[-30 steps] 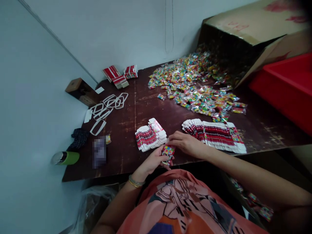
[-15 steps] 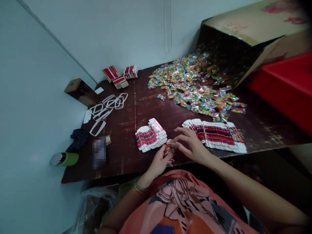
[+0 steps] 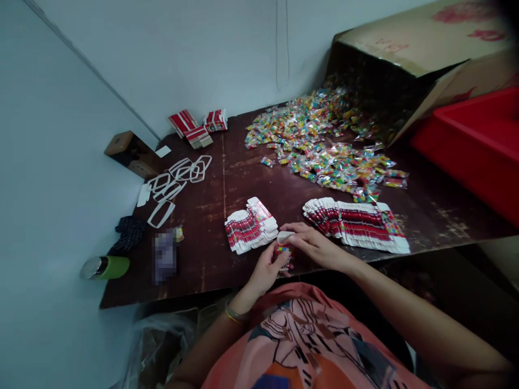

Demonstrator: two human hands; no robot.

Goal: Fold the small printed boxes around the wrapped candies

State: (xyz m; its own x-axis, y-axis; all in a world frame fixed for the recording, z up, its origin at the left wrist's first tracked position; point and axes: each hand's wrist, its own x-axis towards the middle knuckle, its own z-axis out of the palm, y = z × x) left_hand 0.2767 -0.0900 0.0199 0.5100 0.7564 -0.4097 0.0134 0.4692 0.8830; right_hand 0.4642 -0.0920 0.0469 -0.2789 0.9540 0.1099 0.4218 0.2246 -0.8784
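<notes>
My left hand (image 3: 265, 268) is closed round a small red printed carton (image 3: 284, 252) near the table's front edge. The carton stands roughly upright, its white end flap (image 3: 285, 236) showing at the top. My right hand (image 3: 314, 246) has its fingers bent over that flap and grips it from the right. Just left of the carton lies a fanned stack of flat red-and-white cartons (image 3: 249, 228). A longer fanned row of the same flat cartons (image 3: 360, 224) lies beyond my right hand.
Small clear packets of colourful candy (image 3: 320, 140) spread out from a tipped cardboard box (image 3: 405, 43). A red bin (image 3: 478, 146) stands at right. White bands (image 3: 178, 178), a wooden box (image 3: 132, 154), red-and-white card bundles (image 3: 190, 129) and a green bottle (image 3: 107, 267) sit on the left.
My right hand has come down and left onto the top of the carton, its fingers closing at the white flap. The left hand keeps its hold on the carton.
</notes>
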